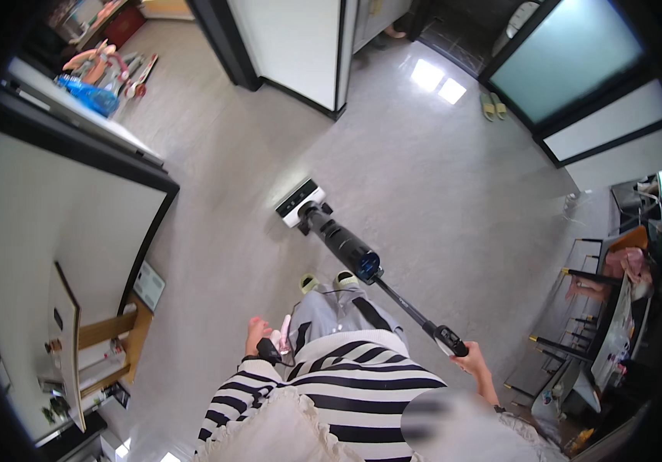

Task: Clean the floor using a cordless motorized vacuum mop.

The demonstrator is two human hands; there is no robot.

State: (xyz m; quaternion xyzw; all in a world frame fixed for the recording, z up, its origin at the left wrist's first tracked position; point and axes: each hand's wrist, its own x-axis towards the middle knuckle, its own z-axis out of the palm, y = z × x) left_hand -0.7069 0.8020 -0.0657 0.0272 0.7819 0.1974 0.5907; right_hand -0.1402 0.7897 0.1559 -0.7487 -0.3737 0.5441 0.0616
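Note:
My right hand (470, 359) is closed around the handle of a cordless floor washer (339, 242), at the lower right of the view. The machine's long black pole slants up and left to its dark body. Its white and black floor head (300, 202) rests flat on the grey floor, ahead of my feet. At my left side, my left hand (258, 332) is raised near my hip, beside a small black device and a pinkish item; its fingers are partly hidden and blurred, so I cannot tell whether it holds anything.
Green slippers (492, 107) lie by the frosted glass door. Chairs and a cluttered table (614, 341) stand at the right. A white bathroom scale (149, 286) and a wooden shelf unit (141, 335) are at the left. A white wall end (302, 52) juts out ahead. Toys (89, 95) stand upper left.

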